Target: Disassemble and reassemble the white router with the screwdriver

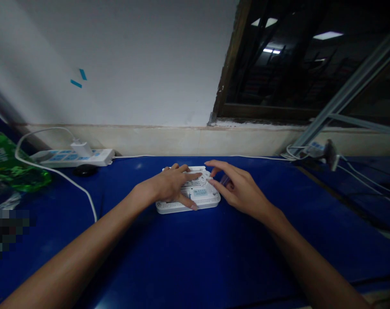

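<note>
A white router-like box (210, 200) with a vented face and printed labels lies flat on the blue table. My left hand (170, 185) rests across its left side, fingers spread, the thumb along the near edge and the index finger reaching toward a round marked spot near the far right corner. At the box's right edge is my right hand (240, 186). Its thumb and index finger are apart at that corner, while the other fingers curl inward around a small translucent thing (226, 180) that I cannot make out. The left palm and fingers hide part of the box.
Back left, a white power strip (103, 158) holds a plugged-in charger (81, 148) with a white cable. A black computer mouse (85, 170) sits before it, and a green plastic package (8, 159) lies farther left. A metal frame (346, 94) and cables stand at right.
</note>
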The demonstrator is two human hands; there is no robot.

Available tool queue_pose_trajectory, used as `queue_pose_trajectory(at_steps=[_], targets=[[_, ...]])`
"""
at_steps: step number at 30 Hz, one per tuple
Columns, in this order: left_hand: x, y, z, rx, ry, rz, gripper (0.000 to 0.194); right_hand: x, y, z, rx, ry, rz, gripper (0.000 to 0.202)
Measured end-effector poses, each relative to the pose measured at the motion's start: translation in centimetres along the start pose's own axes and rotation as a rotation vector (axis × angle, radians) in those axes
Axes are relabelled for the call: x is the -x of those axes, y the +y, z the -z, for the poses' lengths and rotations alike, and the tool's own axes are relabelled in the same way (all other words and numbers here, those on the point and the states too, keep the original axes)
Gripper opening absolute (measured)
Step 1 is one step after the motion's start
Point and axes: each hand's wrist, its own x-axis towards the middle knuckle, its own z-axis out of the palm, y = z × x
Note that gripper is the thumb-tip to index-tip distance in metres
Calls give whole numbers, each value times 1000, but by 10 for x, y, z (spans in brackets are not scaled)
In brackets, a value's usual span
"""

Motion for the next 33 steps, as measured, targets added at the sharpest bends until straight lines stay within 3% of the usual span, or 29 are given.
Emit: queue_pose_trajectory(at_steps=[6,12,17,23,28,33], targets=[[0,-1,-1,-1,5,4,101,1,-3,3,-24,-28,-1,65],[1,2,1,-9,-3,9,101,0,0,1,-42,-13,-30,50],[0,3,1,-5,-13,21,101,1,-3,2,-38,-25,-13,68],[0,0,-1,2,3,8,101,0,0,0,-21,5,-19,47],[0,1,1,16,11,12,101,0,-2,0,-14,-15,14,64],[0,2,1,35,7,18,102,1,1,-3,-9,-4,6,47]])
